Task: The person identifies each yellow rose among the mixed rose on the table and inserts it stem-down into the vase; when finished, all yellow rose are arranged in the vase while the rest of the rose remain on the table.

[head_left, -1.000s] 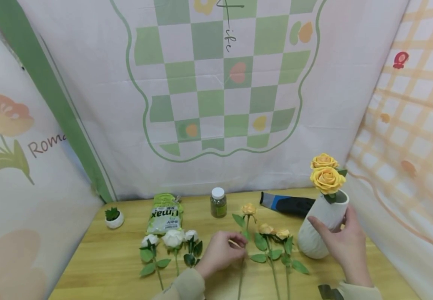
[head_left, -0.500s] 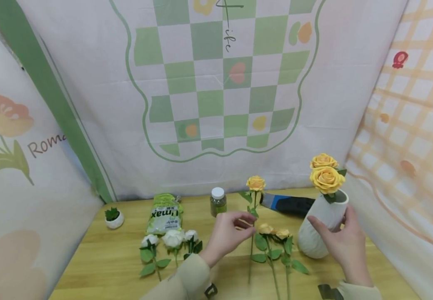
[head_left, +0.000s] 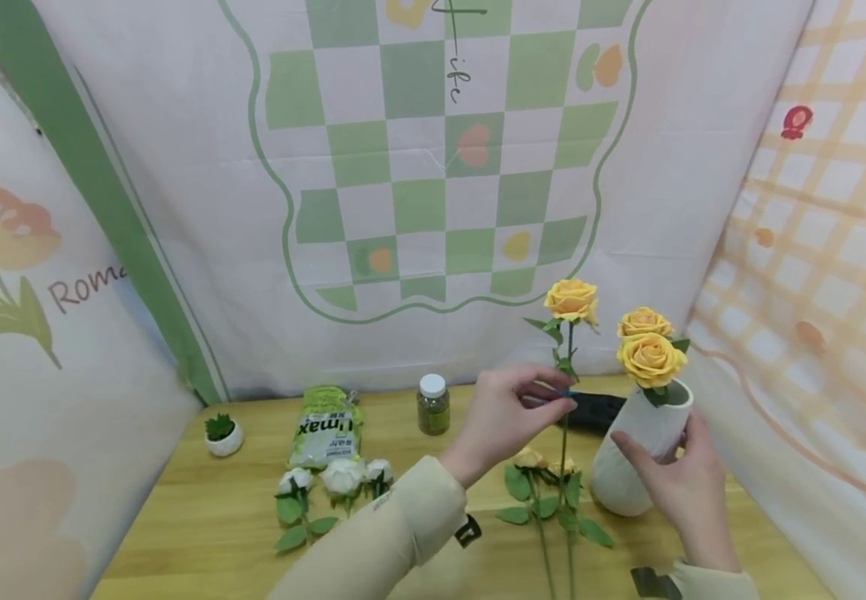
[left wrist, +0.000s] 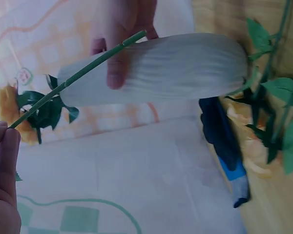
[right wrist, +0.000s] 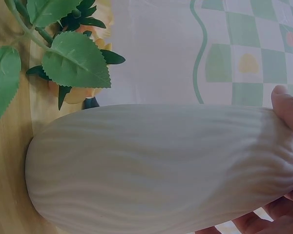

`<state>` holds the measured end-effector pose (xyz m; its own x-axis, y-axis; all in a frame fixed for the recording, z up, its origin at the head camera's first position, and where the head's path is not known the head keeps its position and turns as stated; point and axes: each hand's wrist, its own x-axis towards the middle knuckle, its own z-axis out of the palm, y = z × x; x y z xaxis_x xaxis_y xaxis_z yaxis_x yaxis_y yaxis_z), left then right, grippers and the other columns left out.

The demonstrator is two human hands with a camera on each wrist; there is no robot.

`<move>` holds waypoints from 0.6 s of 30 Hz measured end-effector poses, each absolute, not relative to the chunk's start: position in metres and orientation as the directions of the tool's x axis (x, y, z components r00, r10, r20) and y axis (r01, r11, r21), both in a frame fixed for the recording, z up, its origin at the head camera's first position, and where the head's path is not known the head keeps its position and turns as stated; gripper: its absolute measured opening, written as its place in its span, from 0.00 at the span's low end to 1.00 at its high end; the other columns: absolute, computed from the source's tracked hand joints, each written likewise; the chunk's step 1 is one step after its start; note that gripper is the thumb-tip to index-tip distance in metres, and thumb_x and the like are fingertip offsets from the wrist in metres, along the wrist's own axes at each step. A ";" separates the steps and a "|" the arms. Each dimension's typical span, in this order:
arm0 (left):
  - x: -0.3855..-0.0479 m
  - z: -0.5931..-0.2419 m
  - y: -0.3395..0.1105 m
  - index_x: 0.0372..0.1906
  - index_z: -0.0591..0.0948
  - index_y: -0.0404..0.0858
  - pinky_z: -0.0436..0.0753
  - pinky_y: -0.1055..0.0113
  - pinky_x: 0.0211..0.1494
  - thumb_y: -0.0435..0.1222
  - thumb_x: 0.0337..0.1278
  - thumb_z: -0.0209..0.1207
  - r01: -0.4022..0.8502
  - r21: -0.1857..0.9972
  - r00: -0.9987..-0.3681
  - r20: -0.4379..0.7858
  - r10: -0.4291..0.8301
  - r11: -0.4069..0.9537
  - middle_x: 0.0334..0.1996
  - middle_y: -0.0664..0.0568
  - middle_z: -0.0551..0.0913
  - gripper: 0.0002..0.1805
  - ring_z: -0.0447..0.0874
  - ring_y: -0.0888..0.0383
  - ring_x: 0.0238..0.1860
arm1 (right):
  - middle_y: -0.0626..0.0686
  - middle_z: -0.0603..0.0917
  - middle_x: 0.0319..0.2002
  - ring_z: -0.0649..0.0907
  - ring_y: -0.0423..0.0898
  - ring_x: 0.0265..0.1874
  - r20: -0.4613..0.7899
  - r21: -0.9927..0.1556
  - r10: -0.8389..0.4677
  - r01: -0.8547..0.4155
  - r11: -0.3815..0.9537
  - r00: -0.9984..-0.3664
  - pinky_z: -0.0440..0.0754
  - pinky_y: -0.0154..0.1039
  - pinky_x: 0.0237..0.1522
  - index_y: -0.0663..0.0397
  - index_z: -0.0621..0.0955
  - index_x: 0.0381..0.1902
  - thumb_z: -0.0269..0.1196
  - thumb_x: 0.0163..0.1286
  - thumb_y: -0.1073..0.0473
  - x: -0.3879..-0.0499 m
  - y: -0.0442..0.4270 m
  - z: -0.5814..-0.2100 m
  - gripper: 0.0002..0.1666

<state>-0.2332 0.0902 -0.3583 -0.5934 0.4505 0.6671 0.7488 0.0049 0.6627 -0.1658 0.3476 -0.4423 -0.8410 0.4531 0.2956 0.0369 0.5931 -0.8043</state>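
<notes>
My left hand [head_left: 511, 417] pinches the stem of a yellow rose [head_left: 571, 300], held upright above the table, left of the vase. In the left wrist view the bare lower end of the stem [left wrist: 93, 63] crosses in front of the vase. My right hand [head_left: 683, 483] grips the white ribbed vase [head_left: 631, 458], thumb on the near side and fingers round the other; the vase leans a little to the right. Two yellow roses [head_left: 650, 358] stand in its mouth. Two more yellow roses [head_left: 530, 458] lie on the table between my hands.
Several white roses [head_left: 342, 477] lie at the left, partly behind my left sleeve. Behind them sit a green-and-white packet [head_left: 326, 429], a small potted plant [head_left: 223, 435] and a white-lidded jar [head_left: 433, 406]. A dark, blue-banded tool [head_left: 593, 412] lies behind the vase.
The left hand has lifted the yellow rose off the table and carried it up and right, towards the vase. My right hand and the vase have stayed in place.
</notes>
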 end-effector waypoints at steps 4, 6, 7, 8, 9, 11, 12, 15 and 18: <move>-0.235 -0.338 0.103 0.48 0.90 0.38 0.89 0.76 0.44 0.30 0.67 0.73 0.780 0.625 -0.553 0.694 0.461 -0.006 0.46 0.53 0.92 0.08 0.87 0.79 0.41 | 0.74 0.74 0.69 0.75 0.72 0.65 0.301 -0.807 0.447 0.025 0.590 -0.842 0.76 0.77 0.58 0.57 0.62 0.82 0.79 0.65 0.40 -0.166 0.348 -0.443 0.60; -0.237 -0.329 0.109 0.48 0.90 0.38 0.88 0.78 0.44 0.30 0.67 0.73 0.795 0.607 -0.536 0.707 0.462 -0.007 0.45 0.53 0.92 0.08 0.87 0.79 0.41 | 0.74 0.74 0.69 0.76 0.72 0.64 0.310 -0.806 0.444 0.016 0.592 -0.841 0.76 0.76 0.57 0.58 0.62 0.82 0.80 0.65 0.41 -0.167 0.349 -0.443 0.60; -0.238 -0.324 0.112 0.48 0.90 0.37 0.88 0.78 0.44 0.31 0.67 0.73 0.797 0.603 -0.530 0.712 0.461 -0.014 0.45 0.52 0.93 0.08 0.87 0.79 0.41 | 0.74 0.74 0.68 0.76 0.72 0.64 0.312 -0.806 0.444 0.014 0.592 -0.840 0.77 0.75 0.57 0.58 0.62 0.82 0.80 0.65 0.41 -0.167 0.349 -0.444 0.60; -0.239 -0.319 0.116 0.49 0.90 0.37 0.88 0.78 0.44 0.31 0.67 0.73 0.801 0.599 -0.524 0.716 0.461 -0.019 0.45 0.51 0.93 0.08 0.87 0.79 0.41 | 0.74 0.75 0.68 0.76 0.72 0.64 0.314 -0.806 0.445 0.012 0.592 -0.839 0.77 0.75 0.57 0.58 0.62 0.82 0.80 0.65 0.41 -0.167 0.348 -0.444 0.60; -0.239 -0.315 0.119 0.49 0.90 0.36 0.88 0.78 0.44 0.31 0.67 0.73 0.804 0.593 -0.517 0.721 0.460 -0.026 0.45 0.50 0.92 0.09 0.87 0.78 0.41 | 0.74 0.75 0.68 0.76 0.71 0.64 0.317 -0.803 0.444 0.012 0.596 -0.838 0.77 0.75 0.57 0.58 0.62 0.82 0.80 0.65 0.41 -0.167 0.348 -0.444 0.59; -0.241 -0.307 0.125 0.49 0.89 0.34 0.87 0.78 0.45 0.32 0.68 0.73 0.810 0.584 -0.501 0.734 0.460 -0.049 0.46 0.49 0.92 0.09 0.87 0.77 0.41 | 0.74 0.75 0.68 0.76 0.71 0.64 0.318 -0.803 0.445 0.011 0.596 -0.837 0.77 0.74 0.57 0.58 0.62 0.82 0.80 0.65 0.41 -0.166 0.348 -0.444 0.60; -0.242 -0.303 0.128 0.49 0.89 0.33 0.88 0.78 0.45 0.31 0.67 0.73 0.812 0.579 -0.492 0.742 0.456 -0.067 0.46 0.47 0.92 0.10 0.88 0.76 0.41 | 0.74 0.75 0.69 0.76 0.72 0.65 0.314 -0.806 0.446 0.014 0.592 -0.838 0.77 0.75 0.57 0.58 0.62 0.82 0.80 0.65 0.41 -0.166 0.348 -0.444 0.60; -0.244 -0.292 0.135 0.49 0.88 0.32 0.87 0.78 0.46 0.31 0.68 0.72 0.828 0.553 -0.465 0.770 0.436 -0.092 0.46 0.47 0.92 0.09 0.89 0.75 0.42 | 0.74 0.75 0.69 0.76 0.72 0.65 0.313 -0.803 0.447 0.018 0.596 -0.838 0.77 0.76 0.57 0.57 0.62 0.82 0.80 0.66 0.41 -0.165 0.348 -0.443 0.59; -0.245 -0.285 0.140 0.48 0.88 0.31 0.88 0.77 0.47 0.30 0.67 0.73 0.842 0.526 -0.445 0.801 0.400 -0.117 0.45 0.46 0.91 0.09 0.90 0.71 0.42 | 0.74 0.75 0.68 0.76 0.72 0.64 0.314 -0.801 0.450 0.021 0.598 -0.836 0.77 0.76 0.57 0.57 0.62 0.81 0.80 0.65 0.41 -0.165 0.347 -0.442 0.58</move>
